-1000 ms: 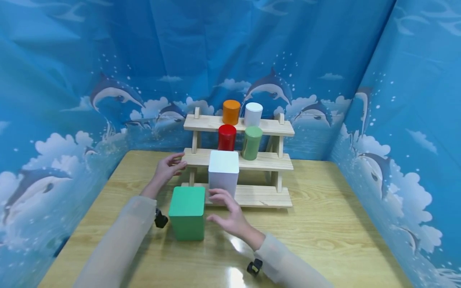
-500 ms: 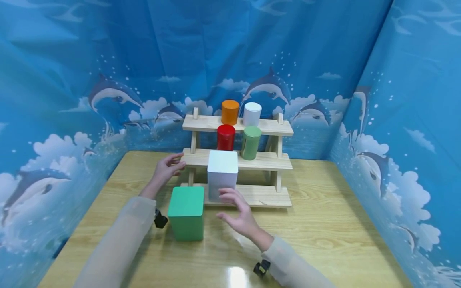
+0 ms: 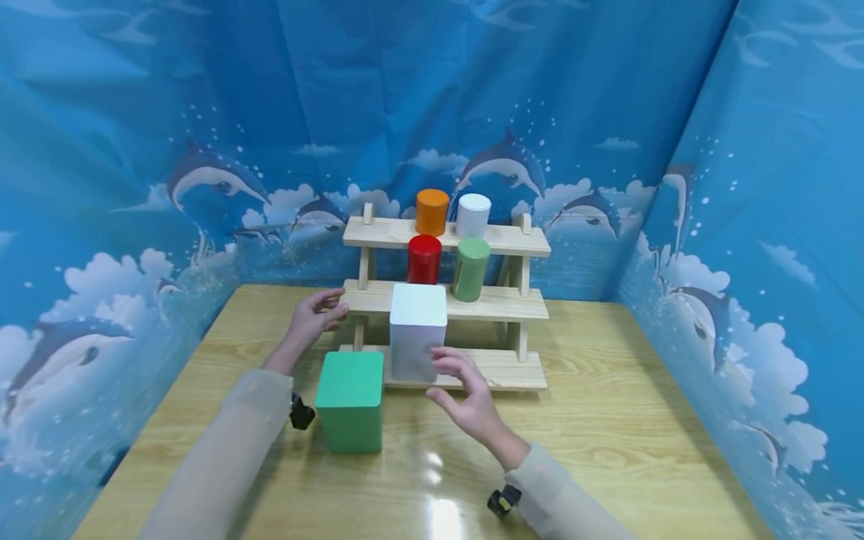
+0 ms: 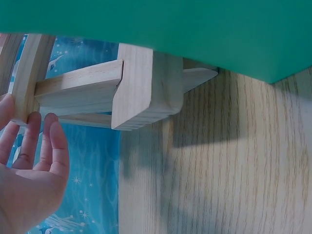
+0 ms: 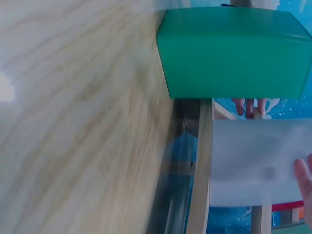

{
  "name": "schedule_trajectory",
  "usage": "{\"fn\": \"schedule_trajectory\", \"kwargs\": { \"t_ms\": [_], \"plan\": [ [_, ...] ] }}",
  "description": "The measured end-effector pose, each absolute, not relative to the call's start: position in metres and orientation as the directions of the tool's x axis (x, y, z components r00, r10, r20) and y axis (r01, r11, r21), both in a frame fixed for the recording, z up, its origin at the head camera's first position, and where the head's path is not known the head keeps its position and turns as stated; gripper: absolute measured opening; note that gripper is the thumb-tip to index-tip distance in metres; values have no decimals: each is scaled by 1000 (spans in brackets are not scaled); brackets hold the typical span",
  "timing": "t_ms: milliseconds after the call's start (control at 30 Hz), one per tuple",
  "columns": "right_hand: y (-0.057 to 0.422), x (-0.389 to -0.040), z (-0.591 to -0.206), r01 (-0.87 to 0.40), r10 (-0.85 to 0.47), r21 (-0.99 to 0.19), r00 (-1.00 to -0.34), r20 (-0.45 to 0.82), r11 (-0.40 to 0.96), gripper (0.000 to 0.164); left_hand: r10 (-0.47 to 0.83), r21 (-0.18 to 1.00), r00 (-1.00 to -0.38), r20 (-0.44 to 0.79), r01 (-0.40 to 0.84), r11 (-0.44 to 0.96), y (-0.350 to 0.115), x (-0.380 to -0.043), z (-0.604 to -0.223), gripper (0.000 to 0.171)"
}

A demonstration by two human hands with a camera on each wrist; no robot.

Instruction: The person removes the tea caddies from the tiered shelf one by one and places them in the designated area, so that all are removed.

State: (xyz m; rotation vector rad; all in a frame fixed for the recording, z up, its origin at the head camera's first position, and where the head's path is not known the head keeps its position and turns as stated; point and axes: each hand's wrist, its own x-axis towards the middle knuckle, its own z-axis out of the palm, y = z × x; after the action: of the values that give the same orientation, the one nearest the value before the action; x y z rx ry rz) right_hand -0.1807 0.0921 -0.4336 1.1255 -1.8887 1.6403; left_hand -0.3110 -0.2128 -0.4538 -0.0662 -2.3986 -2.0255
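Observation:
A wooden three-tier display stand (image 3: 499,367) stands on the table. On its bottom shelf, a tall white box (image 3: 415,345) hides part of the middle shelf. My left hand (image 3: 312,321) is at the left end of the middle shelf, fingers loosely bent; in the left wrist view its fingertips (image 4: 34,119) lie right at the board's end. My right hand (image 3: 472,396) is at the white box's lower right, thumb and fingers spread in a loose curve, fingertips overlapping its side. A green box (image 3: 349,405) stands on the table in front of the stand, between my forearms.
An orange canister (image 3: 432,214) and a white canister (image 3: 473,216) stand on the top shelf. Red (image 3: 424,261) and light green (image 3: 471,270) canisters are on the middle shelf. Dolphin-print curtain (image 3: 378,90) encloses the wooden table (image 3: 607,420).
My right hand has moved right, from beside the green box across the front of the white box to its right side. The left hand and both boxes have stayed put.

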Motion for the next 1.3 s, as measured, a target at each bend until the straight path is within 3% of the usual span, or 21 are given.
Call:
{"fn": "schedule_trajectory", "kwargs": {
  "t_ms": [233,667,1100,1300],
  "plan": [
    [102,-191,-430,-783,-248,-621,-598,762,-20,38,38,985,-999,36,41,166,-213,-310,-454,54],
    [109,-208,-417,-811,-167,-580,-585,794,79,38,41,984,-999,35,42,174,-215,-311,-454,56],
    [109,-225,-401,-697,-237,-699,-715,658,162,49,31,988,-999,31,35,152,-213,-311,-453,53],
    [106,-234,-400,-690,-288,-712,-713,639,131,53,30,988,-999,30,34,148,-214,-310,-453,52]
  ]
}}
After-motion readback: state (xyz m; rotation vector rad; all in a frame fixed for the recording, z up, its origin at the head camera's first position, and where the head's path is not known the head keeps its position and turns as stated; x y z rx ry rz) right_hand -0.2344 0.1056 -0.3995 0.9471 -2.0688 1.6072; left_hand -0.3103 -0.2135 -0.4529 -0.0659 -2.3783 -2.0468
